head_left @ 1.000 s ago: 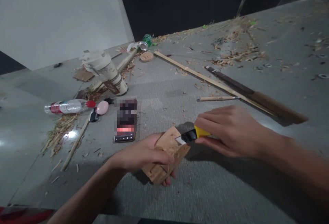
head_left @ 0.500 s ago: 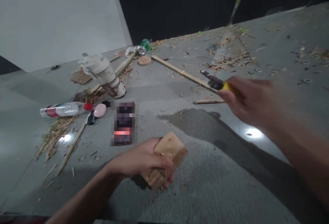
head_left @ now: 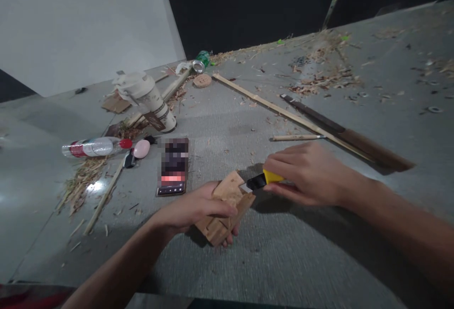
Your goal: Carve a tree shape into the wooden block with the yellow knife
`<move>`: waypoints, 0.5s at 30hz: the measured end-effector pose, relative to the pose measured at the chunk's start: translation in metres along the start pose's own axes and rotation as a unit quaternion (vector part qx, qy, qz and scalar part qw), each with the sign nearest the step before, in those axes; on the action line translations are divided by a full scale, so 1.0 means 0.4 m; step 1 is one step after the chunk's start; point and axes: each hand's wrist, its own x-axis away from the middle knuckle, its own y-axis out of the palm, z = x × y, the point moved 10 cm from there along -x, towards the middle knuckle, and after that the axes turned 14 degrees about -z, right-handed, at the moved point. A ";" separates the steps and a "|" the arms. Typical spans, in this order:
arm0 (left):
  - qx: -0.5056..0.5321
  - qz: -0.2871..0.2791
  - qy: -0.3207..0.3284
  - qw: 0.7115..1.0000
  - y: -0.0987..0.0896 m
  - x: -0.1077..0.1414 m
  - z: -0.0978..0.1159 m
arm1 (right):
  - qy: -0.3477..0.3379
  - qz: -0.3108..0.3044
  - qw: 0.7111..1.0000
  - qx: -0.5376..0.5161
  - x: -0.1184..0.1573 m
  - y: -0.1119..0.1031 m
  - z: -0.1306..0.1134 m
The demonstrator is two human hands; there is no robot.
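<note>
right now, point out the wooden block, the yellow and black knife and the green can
Wooden block [head_left: 230, 189], head view, on its upper face
Yellow and black knife [head_left: 257, 182], head view, on its black front part
Green can [head_left: 203, 57], head view, on its green side

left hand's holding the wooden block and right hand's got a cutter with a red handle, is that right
Not quite: the head view shows the cutter has a yellow handle, not red. The left hand does hold the wooden block, and the right hand the cutter.
</note>
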 end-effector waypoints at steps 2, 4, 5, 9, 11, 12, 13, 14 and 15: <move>-0.007 -0.004 -0.004 1.000 0.002 -0.001 0.000 | -0.006 0.002 1.000 0.007 -0.004 -0.007 -0.012; -0.008 -0.004 -0.011 1.000 0.004 0.000 -0.002 | -0.007 0.006 1.000 0.016 -0.007 -0.008 -0.022; -0.008 -0.001 -0.017 1.000 0.005 0.001 -0.004 | -0.007 0.008 1.000 0.020 -0.009 -0.007 -0.027; -0.004 -0.002 -0.042 0.999 0.020 0.005 -0.019 | -0.024 0.030 0.999 0.033 -0.008 -0.005 -0.045; 0.005 -0.014 -0.051 0.999 0.036 0.002 -0.034 | 0.023 0.064 0.996 0.050 0.002 -0.026 -0.012; 0.009 -0.026 -0.057 0.998 0.047 -0.001 -0.043 | 0.079 0.092 0.991 0.058 0.015 -0.047 0.024; 0.016 -0.052 -0.080 0.995 0.065 -0.003 -0.061 | 0.153 0.126 0.978 0.066 0.037 -0.072 0.070; 0.025 -0.092 -0.106 0.990 0.088 -0.005 -0.079 | 0.231 0.168 0.956 0.064 0.069 -0.100 0.118; 0.021 -0.093 -0.108 0.990 0.089 -0.007 -0.083 | 0.275 0.195 0.940 0.057 0.095 -0.118 0.150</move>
